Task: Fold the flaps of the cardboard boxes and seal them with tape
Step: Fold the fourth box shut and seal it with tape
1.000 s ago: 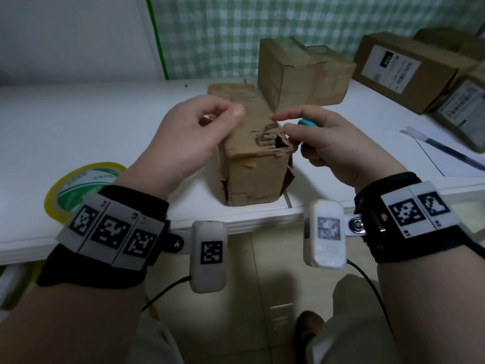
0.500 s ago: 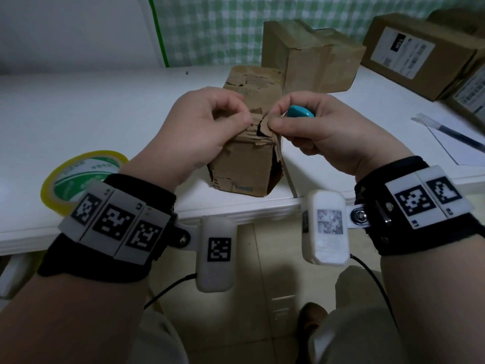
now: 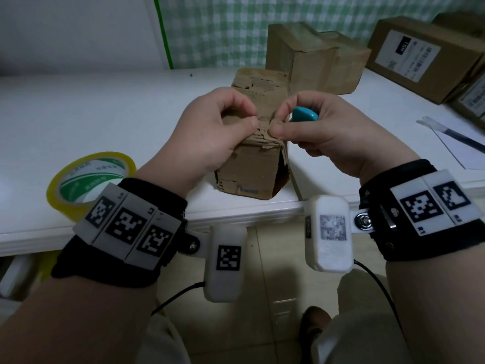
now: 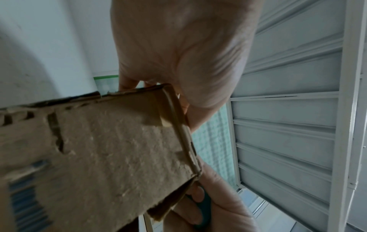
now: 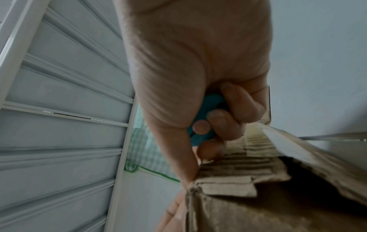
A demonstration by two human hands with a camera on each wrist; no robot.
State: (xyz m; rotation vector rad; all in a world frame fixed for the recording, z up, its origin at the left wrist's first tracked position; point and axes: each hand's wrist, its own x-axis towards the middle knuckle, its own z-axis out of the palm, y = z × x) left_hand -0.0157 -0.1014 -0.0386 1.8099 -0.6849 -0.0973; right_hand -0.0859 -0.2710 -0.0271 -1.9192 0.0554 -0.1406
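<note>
Still unsealed: at the worktop's (image 3: 78, 106) front edge, both hands (image 3: 207, 135) (image 3: 322, 137) pinch the box's (image 3: 249, 169) torn flaps; right also grips a blue tool (image 3: 304, 115); tape (image 3: 89, 179) waits.

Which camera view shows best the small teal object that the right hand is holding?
The head view: the teal object sticks out above the curled fingers of the right hand, well lit and sharp. The right wrist view shows only a strip of it behind the fingers; the left wrist view shows a dark sliver.

"R1" on right wrist band (image 3: 430, 214)
</note>
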